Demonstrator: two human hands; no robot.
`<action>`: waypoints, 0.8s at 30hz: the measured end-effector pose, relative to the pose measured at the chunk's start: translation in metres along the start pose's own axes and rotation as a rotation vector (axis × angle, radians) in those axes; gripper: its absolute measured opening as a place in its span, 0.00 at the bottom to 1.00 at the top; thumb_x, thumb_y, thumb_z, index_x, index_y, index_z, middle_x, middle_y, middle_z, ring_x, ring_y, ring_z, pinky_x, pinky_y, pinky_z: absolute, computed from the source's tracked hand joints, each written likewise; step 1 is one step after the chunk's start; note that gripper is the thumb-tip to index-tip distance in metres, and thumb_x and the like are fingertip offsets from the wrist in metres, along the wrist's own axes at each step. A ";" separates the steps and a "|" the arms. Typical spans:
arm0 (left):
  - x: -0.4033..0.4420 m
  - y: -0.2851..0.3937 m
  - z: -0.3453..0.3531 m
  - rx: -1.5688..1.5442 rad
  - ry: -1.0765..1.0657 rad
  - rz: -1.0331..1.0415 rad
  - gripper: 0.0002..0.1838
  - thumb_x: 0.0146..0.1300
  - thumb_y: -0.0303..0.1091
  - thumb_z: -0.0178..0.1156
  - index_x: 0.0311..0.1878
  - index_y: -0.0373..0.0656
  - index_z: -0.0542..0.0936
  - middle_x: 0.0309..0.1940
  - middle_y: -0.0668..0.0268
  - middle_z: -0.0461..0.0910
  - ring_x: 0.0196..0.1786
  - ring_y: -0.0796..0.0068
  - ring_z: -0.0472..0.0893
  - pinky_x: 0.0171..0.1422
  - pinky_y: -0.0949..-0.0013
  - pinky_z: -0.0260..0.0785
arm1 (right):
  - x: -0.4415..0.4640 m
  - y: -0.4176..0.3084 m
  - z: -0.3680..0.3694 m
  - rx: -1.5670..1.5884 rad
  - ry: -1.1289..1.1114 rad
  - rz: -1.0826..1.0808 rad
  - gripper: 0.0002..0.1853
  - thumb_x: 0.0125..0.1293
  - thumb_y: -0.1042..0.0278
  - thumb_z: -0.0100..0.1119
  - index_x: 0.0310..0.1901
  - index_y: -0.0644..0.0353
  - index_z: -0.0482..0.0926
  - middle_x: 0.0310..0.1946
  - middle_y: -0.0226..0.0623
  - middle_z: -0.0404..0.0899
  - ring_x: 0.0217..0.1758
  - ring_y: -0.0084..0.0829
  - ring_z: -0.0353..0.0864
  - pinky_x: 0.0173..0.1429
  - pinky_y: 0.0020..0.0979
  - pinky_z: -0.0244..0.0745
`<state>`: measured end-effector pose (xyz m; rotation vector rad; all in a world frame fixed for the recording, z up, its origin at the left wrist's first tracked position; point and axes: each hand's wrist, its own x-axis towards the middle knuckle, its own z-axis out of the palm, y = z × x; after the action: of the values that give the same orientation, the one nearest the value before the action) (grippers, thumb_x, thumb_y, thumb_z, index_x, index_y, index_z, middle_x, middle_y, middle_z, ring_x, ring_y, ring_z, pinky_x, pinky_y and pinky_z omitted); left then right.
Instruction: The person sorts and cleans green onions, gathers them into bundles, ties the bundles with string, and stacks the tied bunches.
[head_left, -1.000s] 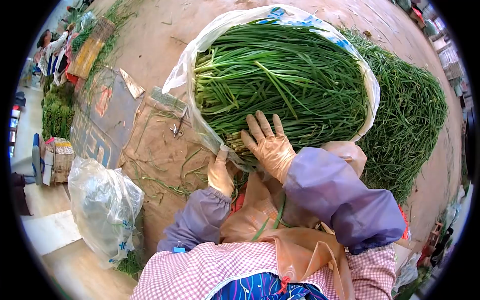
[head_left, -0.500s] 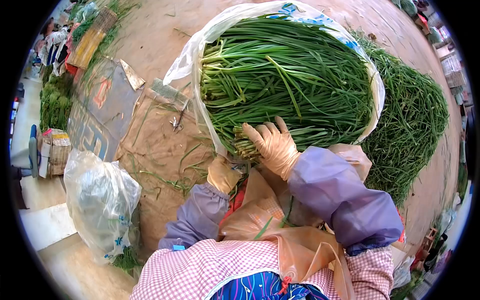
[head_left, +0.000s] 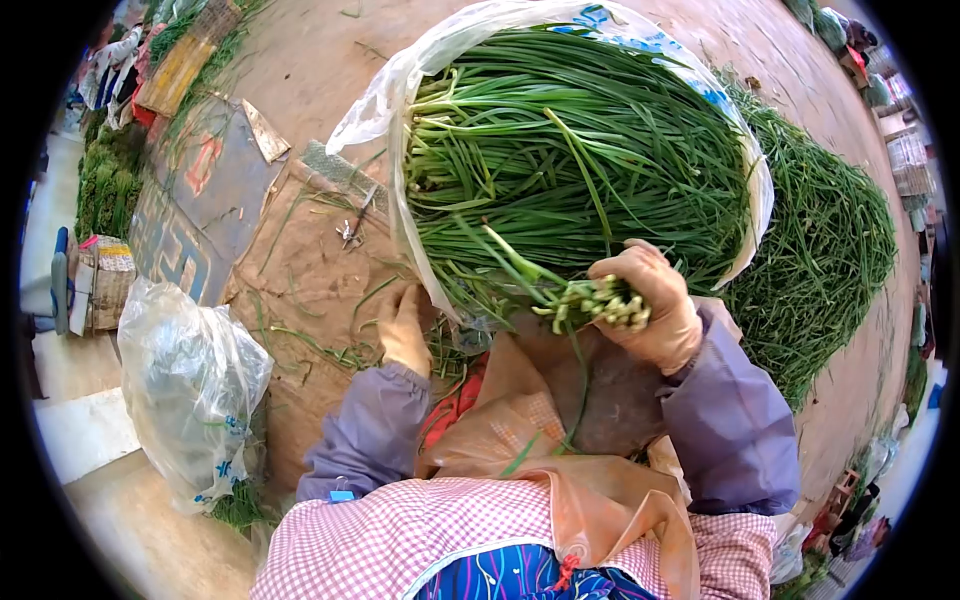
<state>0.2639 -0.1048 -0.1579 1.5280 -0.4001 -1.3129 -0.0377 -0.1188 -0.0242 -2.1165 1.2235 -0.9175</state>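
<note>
A white plastic bag (head_left: pixel 398 165), folded open, is filled with long garlic chives (head_left: pixel 590 160), their pale stem ends to the left. At its near edge my gloved right hand (head_left: pixel 655 308) grips a bunch of garlic chives (head_left: pixel 605 303), cut ends turned toward me. A loose stalk (head_left: pixel 515 252) sticks out from this bunch to the upper left. My gloved left hand (head_left: pixel 404 332) rests by the bag's lower left corner, over the brown ground sheet, fingers stretched out and nothing visible in them.
Scissors (head_left: pixel 350 232) lie on the sheet left of the bag. A heap of loose greens (head_left: pixel 830 230) spreads on the right. A clear plastic bag (head_left: pixel 195 390) stands at the lower left, and scattered leaves (head_left: pixel 320 345) lie near my left hand.
My right hand has picked up the bunch from the bag's near edge, moving right and turning its cut ends toward me. My left hand has let go of the bag's edge and shifted left.
</note>
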 end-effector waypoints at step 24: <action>-0.090 -0.007 0.133 0.668 -0.942 0.768 0.32 0.54 0.30 0.64 0.64 0.40 0.67 0.53 0.55 0.76 0.57 0.57 0.77 0.62 0.63 0.71 | -0.007 0.010 0.008 0.011 0.004 -0.039 0.28 0.40 0.65 0.77 0.48 0.52 0.79 0.46 0.34 0.82 0.57 0.45 0.78 0.67 0.45 0.66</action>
<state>0.1143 -0.0953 -0.0991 0.9247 -1.9594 -1.2138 -0.0393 -0.1164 -0.0382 -2.1376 1.1800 -0.9444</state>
